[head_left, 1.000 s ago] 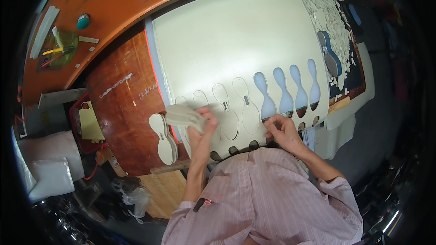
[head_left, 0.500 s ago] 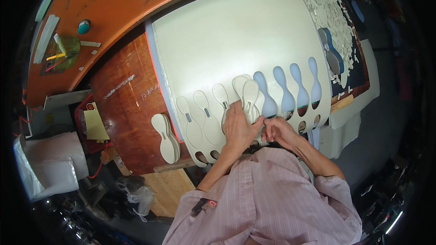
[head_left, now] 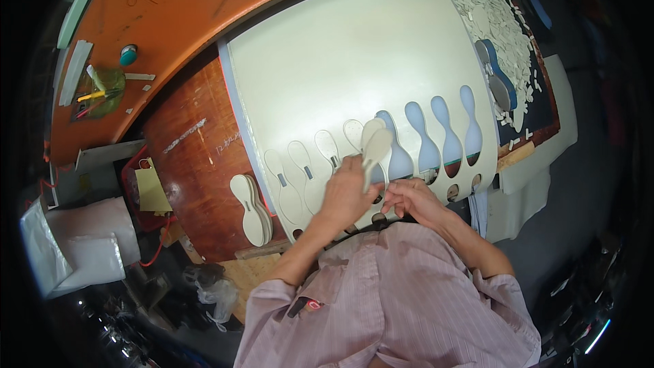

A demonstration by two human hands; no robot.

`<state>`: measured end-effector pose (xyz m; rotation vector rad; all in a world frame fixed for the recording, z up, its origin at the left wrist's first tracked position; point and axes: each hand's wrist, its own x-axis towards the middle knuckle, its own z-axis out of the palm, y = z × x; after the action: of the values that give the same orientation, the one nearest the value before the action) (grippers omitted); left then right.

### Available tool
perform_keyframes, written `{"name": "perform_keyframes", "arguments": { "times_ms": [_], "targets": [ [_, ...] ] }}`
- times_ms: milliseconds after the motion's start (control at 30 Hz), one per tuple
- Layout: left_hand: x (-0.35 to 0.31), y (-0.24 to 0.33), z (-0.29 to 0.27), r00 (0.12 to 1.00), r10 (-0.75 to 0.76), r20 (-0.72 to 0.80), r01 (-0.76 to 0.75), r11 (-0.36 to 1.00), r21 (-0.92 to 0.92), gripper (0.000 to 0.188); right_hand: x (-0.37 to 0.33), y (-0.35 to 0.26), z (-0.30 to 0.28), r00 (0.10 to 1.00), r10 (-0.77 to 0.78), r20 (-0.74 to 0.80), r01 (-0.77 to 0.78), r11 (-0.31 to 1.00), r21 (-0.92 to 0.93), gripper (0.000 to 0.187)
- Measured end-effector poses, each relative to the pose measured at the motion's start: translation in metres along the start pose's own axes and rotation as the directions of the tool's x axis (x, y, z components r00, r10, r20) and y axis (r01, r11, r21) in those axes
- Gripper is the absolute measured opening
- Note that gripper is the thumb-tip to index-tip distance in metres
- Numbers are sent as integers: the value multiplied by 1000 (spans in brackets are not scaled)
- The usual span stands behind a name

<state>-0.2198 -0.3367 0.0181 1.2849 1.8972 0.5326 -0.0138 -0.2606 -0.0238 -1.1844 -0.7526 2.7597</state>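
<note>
A few overlapping pale sole-shaped cutouts (head_left: 379, 144) are in my left hand (head_left: 345, 194), their rounded ends pointing away from me. They stand over a large pale sheet (head_left: 347, 48). My right hand (head_left: 411, 200) is beside them with its fingers curled in; whatever lies between those fingers is hidden. Left of my hands, several cut sole shapes (head_left: 298, 172) still lie in the sheet. To the right, several sole-shaped openings (head_left: 424, 138) show a blue surface below. A small stack of the same cutouts (head_left: 252, 211) rests on the brown board at the left.
A blue-sided, sole-shaped metal tool (head_left: 499, 76) stands at the sheet's right edge, beside a heap of pale scraps (head_left: 487, 13). An orange ledge (head_left: 184, 10) runs along the back. The brown wooden board (head_left: 187, 184) extends left, with a red bin (head_left: 133, 184) beyond it.
My left hand has moved slightly left and toward me, tilting the cutouts. The right hand has shifted a little left, its fingers still curled. The cut shape behind them shows more now.
</note>
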Motion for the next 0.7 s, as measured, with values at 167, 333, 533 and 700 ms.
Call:
{"name": "perform_keyframes", "arguments": {
  "times_ms": [167,333,533,700],
  "targets": [
    [-37,-45,-85,970,-214,118,227,611,-758,55,-21,-7,24,861,-508,-36,350,642,-682,20],
    [-68,-64,-67,904,-331,-271,-143,363,-921,61,-1,-8,50,997,-66,-39,32,817,-575,24],
    [-46,-40,-9,820,-483,-306,210,752,-625,37,36,15,53,992,122,-2,-119,960,-252,24],
    [-23,-37,13,829,-203,-521,175,979,-102,47,43,11,43,979,117,165,-109,992,-57,26]
  ]
}}
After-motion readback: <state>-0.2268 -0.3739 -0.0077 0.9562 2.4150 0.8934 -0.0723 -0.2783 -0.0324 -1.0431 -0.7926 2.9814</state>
